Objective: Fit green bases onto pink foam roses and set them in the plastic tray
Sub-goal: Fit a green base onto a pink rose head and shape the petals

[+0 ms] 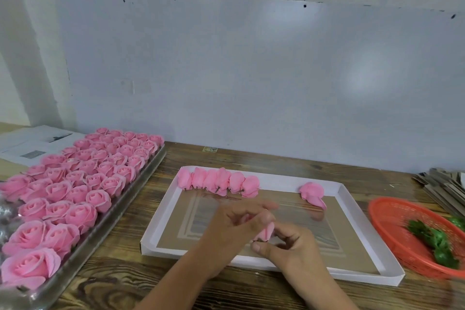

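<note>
Dozens of pink foam roses (75, 184) are packed face-up in the metal tray (151, 171) at left, presumably as stock. Six roses (219, 182) are lined on their sides along the far wall of the white tray (163, 211), one more (312, 194) apart. One rose (267, 231) is pinched by the curled left hand (236, 226); its base is gripped by the right hand (294, 244), apparently mid-fitting. Green bases (437, 241) are kept in the red basket (392, 219).

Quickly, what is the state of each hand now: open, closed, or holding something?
Left hand: fingers curled round the pink rose, holding it.
Right hand: pinches the bottom of the same rose.
</note>
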